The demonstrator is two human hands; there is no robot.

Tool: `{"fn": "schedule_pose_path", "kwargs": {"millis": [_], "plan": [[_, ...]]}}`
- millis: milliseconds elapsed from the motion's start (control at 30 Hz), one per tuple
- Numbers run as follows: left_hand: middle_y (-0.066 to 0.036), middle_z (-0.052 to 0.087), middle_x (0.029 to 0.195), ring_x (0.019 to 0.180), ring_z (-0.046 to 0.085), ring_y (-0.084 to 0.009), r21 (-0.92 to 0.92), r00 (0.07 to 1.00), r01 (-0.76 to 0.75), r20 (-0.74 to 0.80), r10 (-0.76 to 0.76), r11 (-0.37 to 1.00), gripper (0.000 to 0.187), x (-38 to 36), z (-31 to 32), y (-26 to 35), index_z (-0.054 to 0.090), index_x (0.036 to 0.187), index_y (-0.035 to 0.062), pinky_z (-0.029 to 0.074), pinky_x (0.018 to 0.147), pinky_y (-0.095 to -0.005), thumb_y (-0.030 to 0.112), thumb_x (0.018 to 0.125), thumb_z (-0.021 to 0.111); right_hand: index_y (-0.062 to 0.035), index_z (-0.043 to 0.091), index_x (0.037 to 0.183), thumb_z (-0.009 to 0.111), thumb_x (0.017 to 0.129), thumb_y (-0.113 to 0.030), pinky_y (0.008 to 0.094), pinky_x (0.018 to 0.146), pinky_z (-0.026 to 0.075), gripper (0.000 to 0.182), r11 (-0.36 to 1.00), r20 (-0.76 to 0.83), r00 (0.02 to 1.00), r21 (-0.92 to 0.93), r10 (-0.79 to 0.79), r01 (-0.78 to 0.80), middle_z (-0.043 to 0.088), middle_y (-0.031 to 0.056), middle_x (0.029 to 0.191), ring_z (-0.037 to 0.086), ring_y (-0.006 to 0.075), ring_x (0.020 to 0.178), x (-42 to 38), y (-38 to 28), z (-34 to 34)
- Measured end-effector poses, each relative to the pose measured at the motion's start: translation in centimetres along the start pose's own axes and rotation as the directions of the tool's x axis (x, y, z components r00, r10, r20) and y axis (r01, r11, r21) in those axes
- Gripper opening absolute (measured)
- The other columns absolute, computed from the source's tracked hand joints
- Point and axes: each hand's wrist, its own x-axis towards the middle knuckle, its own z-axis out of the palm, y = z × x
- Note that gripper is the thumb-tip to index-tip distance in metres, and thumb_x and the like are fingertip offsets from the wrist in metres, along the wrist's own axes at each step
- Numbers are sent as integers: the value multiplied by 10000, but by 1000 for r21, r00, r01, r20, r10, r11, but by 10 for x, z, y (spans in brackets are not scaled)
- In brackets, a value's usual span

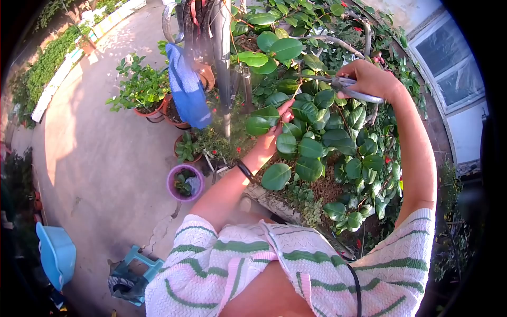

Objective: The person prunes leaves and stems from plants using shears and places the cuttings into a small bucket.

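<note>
A leafy shrub [309, 148] with broad, glossy dark green leaves fills the middle of the view. Among its leaves, my left hand [280, 124] is closed, its fingers pinching a thin stem [297, 91] that rises above them. Up and to the right, my right hand [369, 79] grips the grey loop handles of a pair of scissors [362, 96]. Their blades point left toward the upper part of that stem; whether they touch it cannot be made out. Some fingers of my right hand are hidden behind the handles.
A blue towel [187, 90] hangs beside a metal pole [222, 58]. Potted plants [142, 87] and a purple pot [185, 183] stand on the paving at left. A blue basin [56, 255] and small stool [137, 269] are at lower left; a window [449, 53] is at right.
</note>
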Motion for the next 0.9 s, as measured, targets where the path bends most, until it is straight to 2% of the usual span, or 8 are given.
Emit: {"fn": "schedule_pose_path", "kwargs": {"millis": [167, 300, 500, 667, 700, 767, 800, 900], "plan": [[29, 478, 1054, 984, 440, -71, 95, 1000, -1, -21, 3, 995, 520, -1, 0, -4, 388, 1439, 60, 352, 912, -226, 251, 975, 523, -20, 679, 1009, 777, 736, -323, 368, 725, 494, 419, 965, -288, 958, -256, -16, -61, 679, 156, 827, 645, 266, 759, 25, 20, 29], [25, 493, 1078, 1010, 453, -76, 103, 1000, -10, -20, 12, 995, 510, -4, 4, 4, 399, 1435, 71, 359, 931, -237, 283, 985, 510, -34, 684, 1035, 785, 722, -331, 397, 739, 497, 443, 990, 64, 993, -89, -102, 107, 674, 162, 828, 652, 289, 795, 11, 3, 24], [23, 561, 987, 905, 514, -62, 181, 996, 10, -91, 6, 983, 442, 11, 7, 18, 470, 1385, 110, 442, 811, -225, 337, 1007, 480, -18, 666, 1074, 769, 737, -370, 382, 776, 509, 498, 967, -203, 978, -254, -39, -14, 681, 188, 919, 659, 327, 866, -3, 22, 29], [3, 585, 1105, 924, 538, -81, 356, 982, -26, -164, 90, 934, 391, 22, 10, 35, 483, 1359, 65, 462, 817, -234, 236, 1007, 488, 15, 646, 1023, 797, 762, -266, 262, 626, 433, 412, 949, -359, 933, 296, 6, 107, 627, 25, 781, 513, 70, 696, -31, 47, 22], [-16, 590, 1131, 960, 548, -91, -164, 1000, -3, 8, 4, 986, 393, 36, -12, 30, 476, 1361, 52, 464, 840, -244, 198, 997, 500, 26, 640, 1030, 796, 766, -273, 275, 613, 431, 428, 956, -411, 911, 280, 34, 91, 621, 18, 775, 520, 83, 687, -35, 59, 25], [-41, 583, 1180, 1011, 550, -104, 219, 991, -84, -85, 105, 972, 423, 37, -7, 37, 452, 1378, 33, 465, 862, -255, 163, 980, 517, 30, 629, 1054, 792, 773, -259, 265, 626, 437, 434, 974, -450, 890, 223, 75, 31, 606, 1, 769, 521, 80, 692, -48, 77, 29], [-71, 577, 1211, 1032, 555, -114, 599, 959, -218, -16, 283, 771, 467, 46, -6, 40, 426, 1395, 16, 467, 868, -263, 135, 959, 545, 30, 619, 1078, 790, 772, -235, 252, 641, 443, 439, 962, -502, 857, 271, 116, 28, 599, -3, 766, 528, 80, 702, -60, 80, 37], [-82, 597, 1169, 1018, 596, -157, 651, 931, -273, -6, 365, 709, 409, 54, -7, 36, 473, 1348, 31, 502, 871, -301, 87, 949, 550, 7, 645, 1052, 811, 736, -312, 261, 663, 467, 479, 843, -527, 838, 509, 144, 174, 642, 27, 781, 563, 87, 707, -95, 98, 55]]}}
